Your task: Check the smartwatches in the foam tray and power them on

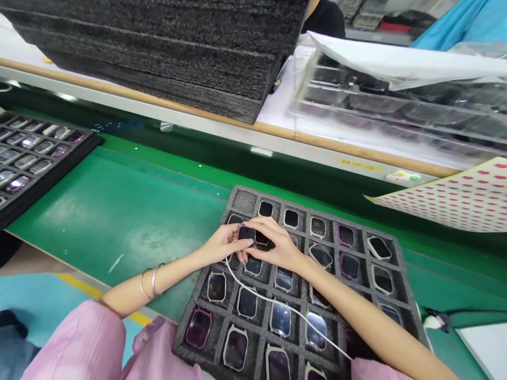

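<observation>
A dark grey foam tray (293,279) lies under my hands, its square cells holding several smartwatch bodies with dark glass faces and silver, pink or purple rims. My left hand (224,244) and my right hand (275,244) meet above the tray's upper left cells. Between their fingertips is a small dark watch body (246,234), partly hidden by my fingers. A thin white cable (277,302) runs from under my left hand across the tray, passing beneath my right forearm. Silver bangles (150,281) circle my left wrist.
Beyond the tray lies a green bench mat (106,211). A black tray of watches (35,158) sits at the left. Behind stand a tall stack of dark foam sheets (150,53) and plastic-wrapped trays (396,100). A red-dotted sheet (447,200) lies right. A dark-clothed person (325,18) stands beyond.
</observation>
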The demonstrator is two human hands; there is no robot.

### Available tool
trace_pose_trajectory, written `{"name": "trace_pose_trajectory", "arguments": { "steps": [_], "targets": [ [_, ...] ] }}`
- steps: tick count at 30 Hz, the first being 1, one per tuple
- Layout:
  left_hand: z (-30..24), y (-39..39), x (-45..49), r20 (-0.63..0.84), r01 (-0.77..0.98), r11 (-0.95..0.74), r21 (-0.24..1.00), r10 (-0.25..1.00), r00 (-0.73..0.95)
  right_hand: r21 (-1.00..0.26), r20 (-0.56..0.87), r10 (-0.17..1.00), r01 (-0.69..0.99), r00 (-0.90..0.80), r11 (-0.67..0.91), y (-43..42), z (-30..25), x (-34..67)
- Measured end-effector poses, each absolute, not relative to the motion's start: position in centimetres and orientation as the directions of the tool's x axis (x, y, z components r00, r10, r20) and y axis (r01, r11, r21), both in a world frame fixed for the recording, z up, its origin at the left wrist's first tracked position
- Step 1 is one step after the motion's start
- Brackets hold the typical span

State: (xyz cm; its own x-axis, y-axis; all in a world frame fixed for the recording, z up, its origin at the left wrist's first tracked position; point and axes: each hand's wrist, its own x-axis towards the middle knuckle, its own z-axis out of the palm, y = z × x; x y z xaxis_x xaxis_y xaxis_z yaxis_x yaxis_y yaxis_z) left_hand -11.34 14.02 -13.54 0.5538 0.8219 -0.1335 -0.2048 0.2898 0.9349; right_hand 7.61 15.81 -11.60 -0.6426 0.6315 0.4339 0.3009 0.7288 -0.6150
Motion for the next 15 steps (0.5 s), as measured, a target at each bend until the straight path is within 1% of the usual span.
{"name": "trace_pose_trajectory", "arguments": {
  "steps": [7, 11, 15],
  "targets": [
    [-13.69, 14.04, -11.38, -0.131, -0.196, 0.28, 0.94, 0.825, 0.549, -0.61, 0.426, 0.63, 0.309, -0.649, 0.73, 15.57, -11.83, 7.56],
    [-13.74, 14.07, -11.36, -0.117, -0.208, 0.273, 0.939, 0.823, 0.556, -0.624, 0.46, 0.619, 0.264, -0.637, 0.736, 15.59, -11.85, 7.45],
    [-13.54, 14.03, -11.41, -0.122, -0.202, 0.275, 0.94, 0.824, 0.554, -0.65, 0.463, 0.618, 0.231, -0.635, 0.724, 15.58, -11.75, 7.36]
  ]
}}
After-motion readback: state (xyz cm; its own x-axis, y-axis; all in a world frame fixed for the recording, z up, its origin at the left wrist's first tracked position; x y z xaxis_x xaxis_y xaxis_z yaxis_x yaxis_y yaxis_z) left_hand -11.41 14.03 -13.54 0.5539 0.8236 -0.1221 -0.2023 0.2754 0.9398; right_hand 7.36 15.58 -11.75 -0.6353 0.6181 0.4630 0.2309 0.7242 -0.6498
